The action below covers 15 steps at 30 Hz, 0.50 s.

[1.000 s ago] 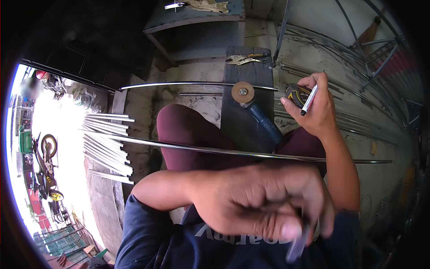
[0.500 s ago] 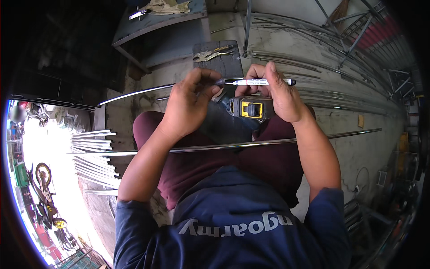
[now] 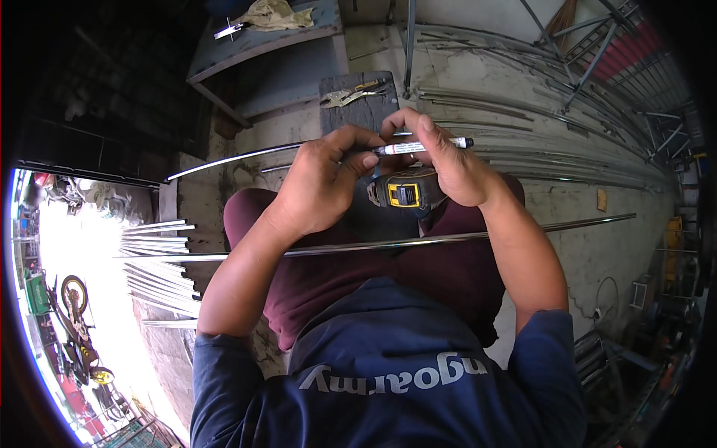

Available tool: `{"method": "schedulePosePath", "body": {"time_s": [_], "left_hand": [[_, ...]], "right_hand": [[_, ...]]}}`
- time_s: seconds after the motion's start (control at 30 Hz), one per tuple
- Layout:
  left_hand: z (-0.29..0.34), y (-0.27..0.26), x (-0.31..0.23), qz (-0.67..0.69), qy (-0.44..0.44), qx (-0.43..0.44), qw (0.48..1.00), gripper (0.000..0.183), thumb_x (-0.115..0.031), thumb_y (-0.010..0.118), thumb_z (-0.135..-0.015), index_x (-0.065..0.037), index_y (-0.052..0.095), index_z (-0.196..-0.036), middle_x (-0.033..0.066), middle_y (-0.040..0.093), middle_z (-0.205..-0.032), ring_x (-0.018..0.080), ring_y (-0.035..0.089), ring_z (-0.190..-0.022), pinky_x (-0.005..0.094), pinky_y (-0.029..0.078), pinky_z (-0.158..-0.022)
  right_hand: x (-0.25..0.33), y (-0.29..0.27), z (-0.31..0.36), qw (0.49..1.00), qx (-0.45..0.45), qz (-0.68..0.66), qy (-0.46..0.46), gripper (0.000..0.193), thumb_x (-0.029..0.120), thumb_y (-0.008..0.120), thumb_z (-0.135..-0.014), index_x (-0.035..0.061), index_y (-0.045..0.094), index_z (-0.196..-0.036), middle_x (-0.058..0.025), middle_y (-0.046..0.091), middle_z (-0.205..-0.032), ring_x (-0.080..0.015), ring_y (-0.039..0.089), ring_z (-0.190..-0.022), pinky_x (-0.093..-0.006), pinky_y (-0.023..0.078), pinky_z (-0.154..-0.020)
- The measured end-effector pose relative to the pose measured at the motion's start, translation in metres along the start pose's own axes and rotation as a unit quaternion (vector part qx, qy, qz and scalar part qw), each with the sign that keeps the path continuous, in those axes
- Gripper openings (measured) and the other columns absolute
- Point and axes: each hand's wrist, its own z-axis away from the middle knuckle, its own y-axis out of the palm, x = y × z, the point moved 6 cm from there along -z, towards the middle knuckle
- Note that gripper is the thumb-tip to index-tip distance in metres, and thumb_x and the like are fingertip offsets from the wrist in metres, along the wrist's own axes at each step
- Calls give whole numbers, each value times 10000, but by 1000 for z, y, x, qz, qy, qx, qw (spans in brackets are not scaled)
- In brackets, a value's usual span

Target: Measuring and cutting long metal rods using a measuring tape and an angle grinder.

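My left hand (image 3: 323, 175) is closed, its thumb and fingers pinching a dark cap at the left end of a white marker pen (image 3: 418, 146). My right hand (image 3: 457, 166) is closed around the pen's other end. Under the right fingers sits a black and yellow tape measure (image 3: 404, 196), seemingly gripped by the same hand. A shiny metal tube (image 3: 358, 246) lies across my thighs beneath both forearms. Beyond the hands, another thin metal tube (image 3: 231, 159) runs left to right, partly hidden by them.
Locking pliers (image 3: 349, 97) lie on a dark low stool (image 3: 351, 119) ahead. A grey metal table (image 3: 276, 36) with a cloth stands far left. Long metal bars (image 3: 478, 101) cover the floor at right, and a bundle of tubes (image 3: 160, 250) extends at left.
The pen tip, apart from the cap before, has gone into it. Both hands have drawn closer together, the right moving left with pen and tape measure.
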Motion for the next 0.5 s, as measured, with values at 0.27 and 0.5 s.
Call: {"method": "schedulePosePath", "body": {"time_s": [0.27,0.5], "left_hand": [[-6,8,-12,101,-78,14,992,130,-43,619,-987,16,659,-1096,112,709,-829,158,664,-779,326,523,-748],[-64,-14,28,-59,-70,101,991,190,-107,640,-972,12,661,-1118,137,743,-883,226,694,-749,353,541,-737]], "right_hand": [[22,4,-10,996,57,-28,-67,672,502,226,-1118,15,436,-1530,-146,516,-1494,-245,476,-1388,-353,343,-1180],[-43,-44,-33,995,-49,-29,85,759,662,345,-1049,76,424,-1526,-126,681,-1106,-159,705,-842,-260,530,-595]]}}
